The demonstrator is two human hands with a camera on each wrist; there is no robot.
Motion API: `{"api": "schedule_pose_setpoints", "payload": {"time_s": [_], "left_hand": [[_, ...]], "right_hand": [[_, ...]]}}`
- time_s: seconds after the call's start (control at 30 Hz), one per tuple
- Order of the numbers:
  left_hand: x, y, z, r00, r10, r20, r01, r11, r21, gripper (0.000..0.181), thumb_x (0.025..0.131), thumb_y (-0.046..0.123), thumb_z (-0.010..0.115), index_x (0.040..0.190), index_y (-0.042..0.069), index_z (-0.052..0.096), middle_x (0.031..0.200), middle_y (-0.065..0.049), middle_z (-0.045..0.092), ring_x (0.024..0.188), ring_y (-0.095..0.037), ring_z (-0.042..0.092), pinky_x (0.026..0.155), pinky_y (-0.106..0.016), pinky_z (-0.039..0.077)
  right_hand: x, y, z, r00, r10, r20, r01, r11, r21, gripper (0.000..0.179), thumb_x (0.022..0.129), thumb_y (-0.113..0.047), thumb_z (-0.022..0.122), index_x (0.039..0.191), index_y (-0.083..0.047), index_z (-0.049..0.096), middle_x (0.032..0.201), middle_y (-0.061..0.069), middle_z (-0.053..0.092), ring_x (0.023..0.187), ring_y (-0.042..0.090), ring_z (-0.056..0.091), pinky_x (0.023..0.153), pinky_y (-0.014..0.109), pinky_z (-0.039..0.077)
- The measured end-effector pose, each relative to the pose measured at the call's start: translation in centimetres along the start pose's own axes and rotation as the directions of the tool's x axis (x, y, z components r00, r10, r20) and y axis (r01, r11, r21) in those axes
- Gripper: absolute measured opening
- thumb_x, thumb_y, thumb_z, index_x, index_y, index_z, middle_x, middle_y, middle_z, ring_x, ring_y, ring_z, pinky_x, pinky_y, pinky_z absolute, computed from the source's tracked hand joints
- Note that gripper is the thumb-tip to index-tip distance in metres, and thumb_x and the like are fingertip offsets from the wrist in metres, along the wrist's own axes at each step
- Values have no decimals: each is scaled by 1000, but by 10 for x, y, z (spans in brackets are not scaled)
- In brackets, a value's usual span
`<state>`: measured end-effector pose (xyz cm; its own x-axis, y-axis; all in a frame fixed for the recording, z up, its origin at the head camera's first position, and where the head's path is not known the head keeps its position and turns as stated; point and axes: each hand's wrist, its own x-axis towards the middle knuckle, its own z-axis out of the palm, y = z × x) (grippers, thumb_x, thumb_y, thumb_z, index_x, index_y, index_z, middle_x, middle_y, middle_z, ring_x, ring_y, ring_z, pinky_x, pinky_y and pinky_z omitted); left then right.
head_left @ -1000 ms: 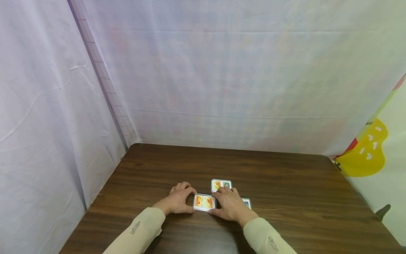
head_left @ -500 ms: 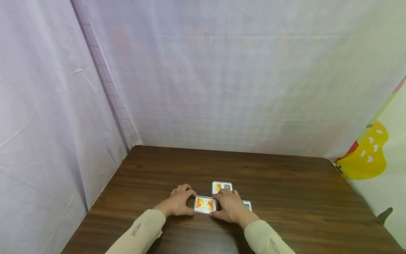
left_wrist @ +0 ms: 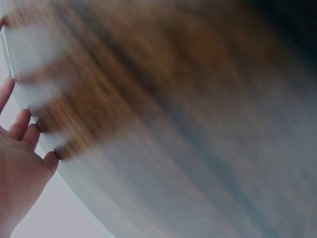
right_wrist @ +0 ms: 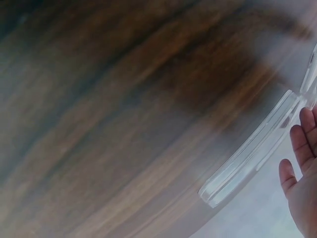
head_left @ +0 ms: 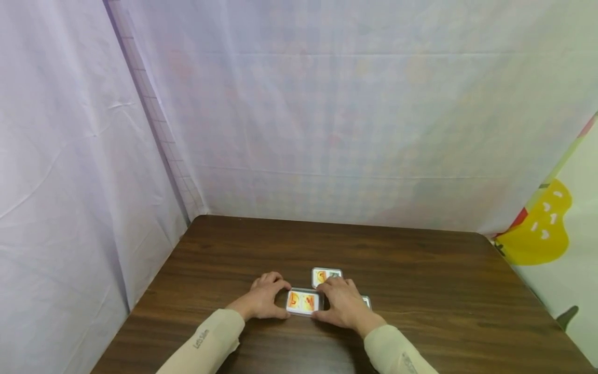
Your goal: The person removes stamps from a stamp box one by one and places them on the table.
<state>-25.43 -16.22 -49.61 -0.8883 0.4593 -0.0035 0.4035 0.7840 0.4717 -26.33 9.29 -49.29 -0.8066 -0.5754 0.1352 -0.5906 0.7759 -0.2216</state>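
Wood-grain table (head_left: 420,270), clear-cased picture cards (head_left: 301,301)

Head camera: at head height, well back from the work, facing forward and down; white curtain (head_left: 327,114) at twelve o'clock, wood-grain tabletop (head_left: 420,280) at six.
Left-wrist camera: right down near the tabletop, left hand (left_wrist: 21,163) at eight o'clock.
Right-wrist camera: just as near, right hand (right_wrist: 304,191) at four.
Tabletop in common: all three; each hand, the head view and its own wrist's.
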Motion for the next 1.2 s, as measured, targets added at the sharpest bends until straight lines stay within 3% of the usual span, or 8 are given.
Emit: {"api": "schedule_pose_setpoints", "payload": {"time_s": [0.27,1.2], "left_hand": [[0,1,0,1000,-5,8,5,1000,-9,54,77,38,80,123,16,61,133,-11,45,128,-33,38,108,-56,27],[-3,4,-2,1000,10,-12,-10,1000,15,52,77,38,82,119,16,62,131,-9,47,125,-32,40,107,-55,29]], "right_hand": [[1,4,-4,1000,-18,-21,18,1000,13,63,75,-54,78,118,-8,67,118,11,62,113,32,55,94,52,39],[6,6,-11,999,-7,-40,7,1000,4,63,76,-52,79,119,-7,67,119,11,62,114,33,55,94,53,40]]}}
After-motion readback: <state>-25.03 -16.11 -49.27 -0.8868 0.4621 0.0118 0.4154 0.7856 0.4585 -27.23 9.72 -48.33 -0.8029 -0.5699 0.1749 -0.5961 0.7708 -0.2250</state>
